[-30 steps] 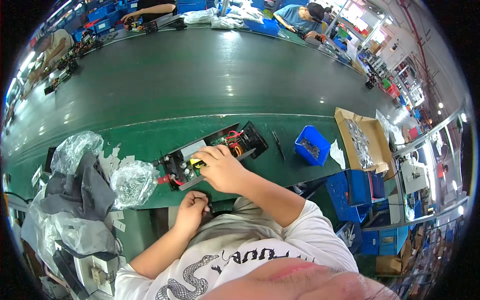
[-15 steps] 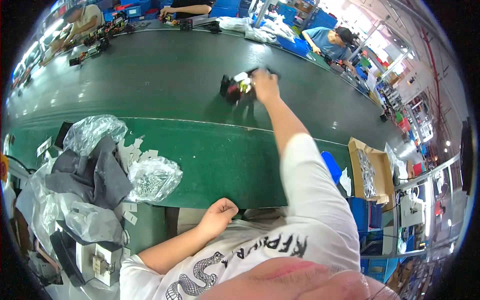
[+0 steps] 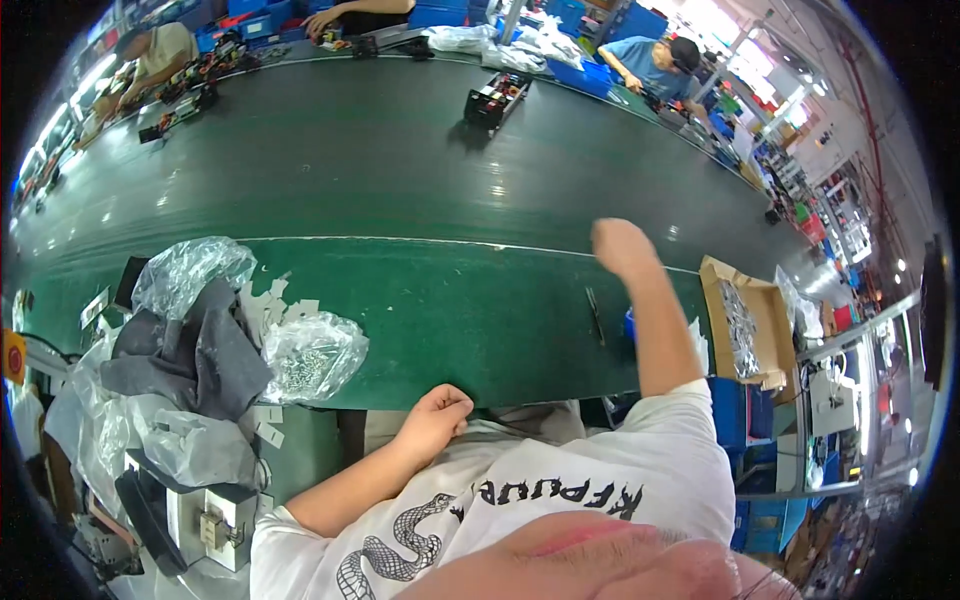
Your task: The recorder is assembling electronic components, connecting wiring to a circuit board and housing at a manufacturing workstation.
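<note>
Clerk: What was found nearest the wearer?

Inspector: The left hand (image 3: 438,418), at the near edge of the green table (image 3: 430,320), just in front of the white shirt (image 3: 560,462). It was loosely clenched, thumb against curled fingers, with no object showing.

Clerk: And on the table?

Inspector: To the left lay a clear bag (image 3: 313,357) of small metal parts, beside a crumpled grey cloth (image 3: 185,345). To the right, a blue bin (image 3: 629,323) was mostly hidden behind the right forearm. A slim dark tool (image 3: 596,315) lay just left of the bin; a cardboard box (image 3: 773,322) of silvery pieces stood farther right.

Clerk: Condition of the right hand (image 3: 622,245)?

Inspector: It appeared over the pale line (image 3: 500,247) dividing table from dark belt (image 3: 340,150). The fingers bent under, out of sight, and the outline was blurred. I could not tell whether it was released or grasping something.

Clerk: Farther out?

Inspector: An open black case (image 3: 497,101), coloured parts visible inside, rested on the far part of the belt, well apart from both hands. Beyond it lay white bags (image 3: 460,38). A person in blue (image 3: 648,68) bent over the far side, to the right.
</note>
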Action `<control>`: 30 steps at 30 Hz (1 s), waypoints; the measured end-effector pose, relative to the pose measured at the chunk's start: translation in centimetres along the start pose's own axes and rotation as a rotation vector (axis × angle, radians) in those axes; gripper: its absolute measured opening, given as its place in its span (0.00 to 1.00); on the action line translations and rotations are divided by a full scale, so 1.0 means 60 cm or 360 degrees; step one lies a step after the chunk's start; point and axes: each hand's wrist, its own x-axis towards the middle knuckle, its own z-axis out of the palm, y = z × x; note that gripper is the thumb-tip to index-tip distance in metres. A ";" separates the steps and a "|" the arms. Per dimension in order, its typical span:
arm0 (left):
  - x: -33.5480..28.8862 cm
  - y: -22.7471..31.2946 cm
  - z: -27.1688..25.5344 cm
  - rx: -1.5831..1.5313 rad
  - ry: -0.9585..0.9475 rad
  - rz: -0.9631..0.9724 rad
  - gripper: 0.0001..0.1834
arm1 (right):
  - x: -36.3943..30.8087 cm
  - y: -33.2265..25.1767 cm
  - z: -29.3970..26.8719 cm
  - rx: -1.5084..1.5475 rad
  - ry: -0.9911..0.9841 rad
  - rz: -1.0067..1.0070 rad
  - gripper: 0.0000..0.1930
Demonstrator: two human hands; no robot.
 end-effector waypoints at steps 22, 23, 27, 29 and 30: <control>0.005 -0.031 -0.006 0.0509 -0.0057 0.0371 0.05 | -0.183 0.193 0.081 0.0253 -0.0343 0.0495 0.11; 0.010 -0.033 -0.009 0.0596 -0.0083 0.0457 0.06 | -0.183 0.190 0.075 0.0218 -0.0369 0.0544 0.11; 0.009 -0.039 -0.013 0.0645 -0.0036 0.0476 0.06 | -0.185 0.185 0.057 0.0240 -0.0426 0.0584 0.12; 0.010 -0.040 -0.012 0.0694 -0.0024 0.0467 0.05 | -0.187 0.193 0.060 0.0289 -0.0424 0.0598 0.12; 0.013 -0.040 -0.012 0.0697 -0.0029 0.0473 0.05 | -0.187 0.195 0.063 0.0292 -0.0418 0.0601 0.12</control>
